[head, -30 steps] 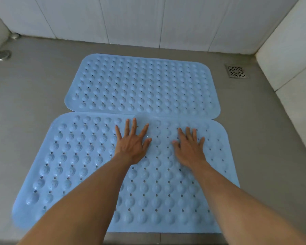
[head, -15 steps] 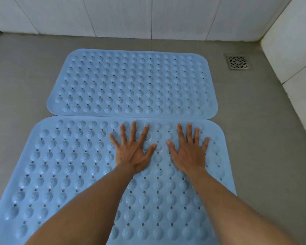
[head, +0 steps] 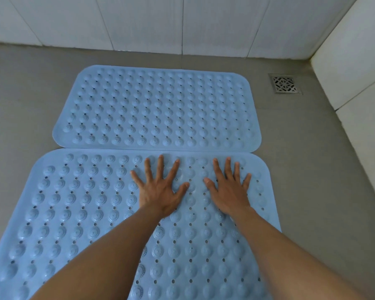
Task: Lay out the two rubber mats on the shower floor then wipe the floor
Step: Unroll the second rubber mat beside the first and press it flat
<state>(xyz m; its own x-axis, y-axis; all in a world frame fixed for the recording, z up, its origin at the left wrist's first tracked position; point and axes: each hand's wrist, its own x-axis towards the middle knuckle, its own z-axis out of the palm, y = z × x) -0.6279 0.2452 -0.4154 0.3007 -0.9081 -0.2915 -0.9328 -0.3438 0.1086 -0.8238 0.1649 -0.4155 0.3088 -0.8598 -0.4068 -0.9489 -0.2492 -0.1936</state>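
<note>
- Pressing flat on the near blue rubber mat (head: 78, 213): left hand (head: 160, 191) and right hand (head: 230, 193), fingers spread wide, holding nothing.
- Far mat (head: 156, 109) touches its far edge.

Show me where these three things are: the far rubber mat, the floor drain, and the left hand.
far rubber mat (head: 158, 107): head view, middle of its bumpy top surface.
floor drain (head: 284, 84): head view, centre of the metal grate.
left hand (head: 160, 191): head view, back of the hand, flat on the near mat.
</note>
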